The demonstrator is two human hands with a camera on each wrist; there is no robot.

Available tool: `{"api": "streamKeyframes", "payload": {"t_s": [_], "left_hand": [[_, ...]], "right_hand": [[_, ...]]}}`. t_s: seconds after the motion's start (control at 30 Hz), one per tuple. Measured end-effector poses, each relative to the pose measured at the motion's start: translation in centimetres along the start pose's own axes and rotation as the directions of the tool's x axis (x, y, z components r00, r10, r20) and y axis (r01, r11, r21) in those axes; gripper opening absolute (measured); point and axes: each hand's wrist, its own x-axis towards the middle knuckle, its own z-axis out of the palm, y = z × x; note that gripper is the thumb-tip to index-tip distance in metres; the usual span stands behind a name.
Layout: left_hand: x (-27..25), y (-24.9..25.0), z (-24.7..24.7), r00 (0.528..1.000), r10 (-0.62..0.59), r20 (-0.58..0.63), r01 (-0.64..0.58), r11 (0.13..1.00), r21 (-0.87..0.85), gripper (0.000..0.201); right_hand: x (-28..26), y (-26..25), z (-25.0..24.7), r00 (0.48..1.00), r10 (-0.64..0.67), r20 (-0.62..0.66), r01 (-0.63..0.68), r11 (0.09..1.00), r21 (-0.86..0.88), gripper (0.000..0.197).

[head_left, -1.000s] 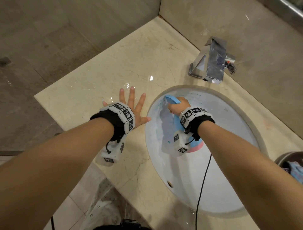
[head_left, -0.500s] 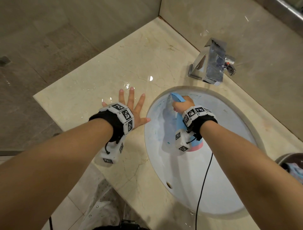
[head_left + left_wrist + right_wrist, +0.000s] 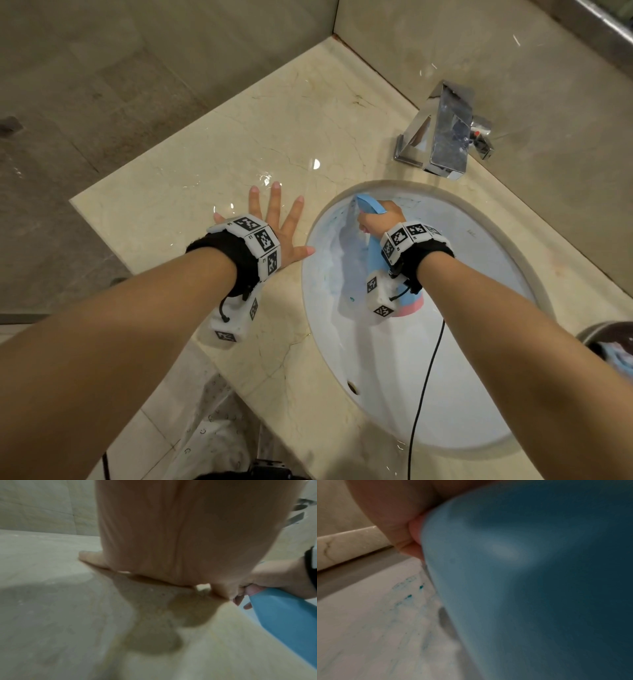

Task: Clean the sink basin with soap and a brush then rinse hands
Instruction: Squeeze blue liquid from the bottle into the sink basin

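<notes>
Head view: left hand [image 3: 279,236] splayed flat on countertop [image 3: 171,212]; right hand [image 3: 382,221] grips blue brush [image 3: 368,205] in basin [image 3: 479,260].

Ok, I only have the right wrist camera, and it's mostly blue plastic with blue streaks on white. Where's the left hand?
Observer: The left hand lies flat, fingers spread, on the marble countertop beside the sink basin.
Operator: What's the blue thing?
Observer: A blue brush with a pink end. The right hand grips it at the basin's far-left wall.
Operator: Is the tap running?
Observer: No water shows below the chrome faucet.
</notes>
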Motion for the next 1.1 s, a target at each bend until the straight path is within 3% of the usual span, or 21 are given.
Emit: {"api": "streamKeyframes", "payload": {"t_s": [0.43, 0.77, 0.93, 1.1], "left_hand": [[0.1, 0.1, 0.1, 1.000, -0.008, -0.018, 0.008, 1.000, 0.001, 0.087], [0.1, 0.3, 0.1, 0.998, -0.019, -0.061, 0.019, 1.000, -0.004, 0.089], [-1.2, 2.8, -2.1, 0.998, -0.056, -0.019, 0.055, 0.996, -0.071, 0.089], [-0.5, 5.0, -5.1, 0.992, 0.073, -0.103, -0.086, 0.987, -0.134, 0.079]], "right_hand": [[-0.1, 0.8, 0.3, 1.000, 0.002, -0.027, 0.000, 0.999, 0.052, 0.007], [-1.9, 2.6, -2.7, 0.994, 0.030, -0.108, -0.021, 0.996, 0.084, 0.002], [-3.0, 3.4, -4.1, 0.989, 0.019, -0.149, -0.007, 0.997, 0.076, 0.013], [-3.6, 4.6, -4.8, 0.980, 0.051, -0.190, -0.022, 0.988, 0.151, 0.002]]}}
